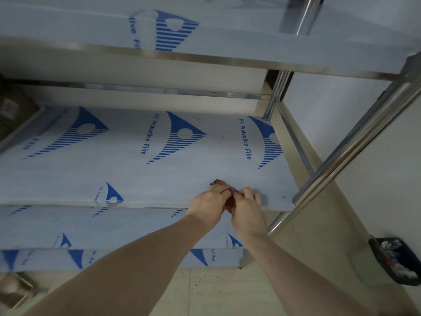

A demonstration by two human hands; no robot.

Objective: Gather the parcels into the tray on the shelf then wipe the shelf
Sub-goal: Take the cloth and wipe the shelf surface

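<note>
Two hands | left hand point(208, 205), right hand point(247, 209) pinch cloth point(229, 201) between them

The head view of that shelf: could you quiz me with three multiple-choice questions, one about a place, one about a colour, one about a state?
1. Where are the hands?
A. front right of the middle shelf
B. top shelf
C. on the floor

2. What colour is the film's print?
A. red
B. blue
C. green

3. What are the hands doing?
A. hanging idle
B. pinching a small cloth together
C. lifting a tray

A: left hand and right hand meet at the shelf edge.
B: the print is blue.
B: both pinch the cloth.
</note>
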